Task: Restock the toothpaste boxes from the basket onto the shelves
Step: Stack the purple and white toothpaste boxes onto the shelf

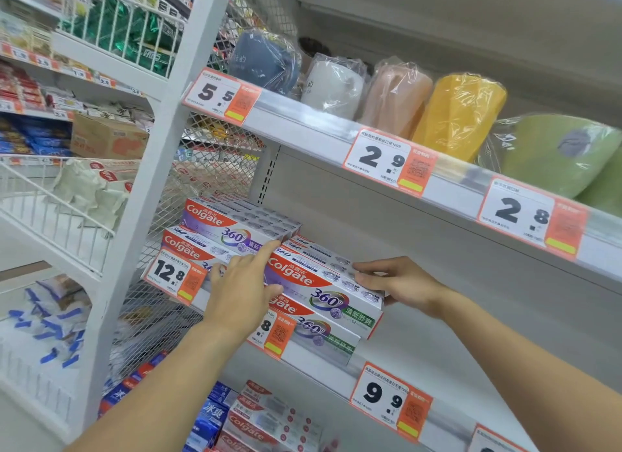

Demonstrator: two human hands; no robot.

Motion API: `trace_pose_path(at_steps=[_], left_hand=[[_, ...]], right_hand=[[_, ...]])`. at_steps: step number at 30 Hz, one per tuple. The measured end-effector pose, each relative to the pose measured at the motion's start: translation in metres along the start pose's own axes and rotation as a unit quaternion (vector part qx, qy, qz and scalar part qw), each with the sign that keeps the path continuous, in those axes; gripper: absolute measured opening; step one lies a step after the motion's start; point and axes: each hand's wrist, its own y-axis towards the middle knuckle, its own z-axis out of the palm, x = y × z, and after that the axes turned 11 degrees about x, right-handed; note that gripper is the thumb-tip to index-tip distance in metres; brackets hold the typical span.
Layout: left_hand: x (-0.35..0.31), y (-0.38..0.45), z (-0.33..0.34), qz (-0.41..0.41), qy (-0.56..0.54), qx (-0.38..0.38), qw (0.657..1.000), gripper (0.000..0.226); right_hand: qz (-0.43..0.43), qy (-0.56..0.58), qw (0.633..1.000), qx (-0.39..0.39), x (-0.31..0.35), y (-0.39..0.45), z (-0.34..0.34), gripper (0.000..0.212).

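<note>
A Colgate 360 toothpaste box (323, 285) with a green label lies on top of a stack of like boxes (328, 342) on the middle shelf (323, 374). My left hand (240, 291) holds its left end, index finger stretched up along the end and thumb on the front face. My right hand (395, 283) grips its right end, fingers curled over the top. To the left stands a stack of purple-label Colgate boxes (232, 231). No supply basket is in view.
Plastic-wrapped cups (461, 115) line the shelf above. More Colgate boxes (266, 421) sit on the shelf below. Price tags 12.8 (171, 275) and 9.9 (387, 397) hang on the shelf rail. A white upright (158, 155) and wire racks (50, 212) stand to the left.
</note>
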Motion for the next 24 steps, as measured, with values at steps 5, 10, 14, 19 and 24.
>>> trace_pose_path(at_steps=[5, 10, 14, 19, 24], left_hand=[[0.005, 0.002, -0.001, 0.009, -0.012, -0.016, 1.0, 0.071], [0.005, 0.006, 0.0, 0.01, -0.015, -0.02, 1.0, 0.071], [0.007, 0.007, -0.001, 0.013, -0.027, -0.019, 0.999, 0.073], [0.008, 0.007, -0.001, 0.019, -0.031, -0.021, 0.999, 0.073], [0.006, 0.005, -0.001, 0.015, -0.02, -0.016, 1.0, 0.074]], right_hand=[[-0.018, 0.059, 0.998, -0.031, -0.007, -0.003, 0.023, 0.054], [-0.028, 0.066, 0.995, -0.07, -0.014, 0.002, 0.042, 0.074], [-0.027, 0.064, 0.995, -0.066, -0.008, 0.0, 0.045, 0.066], [-0.026, 0.062, 0.996, -0.065, -0.006, -0.002, 0.046, 0.055], [-0.02, 0.067, 0.995, -0.074, -0.006, 0.0, 0.05, 0.054]])
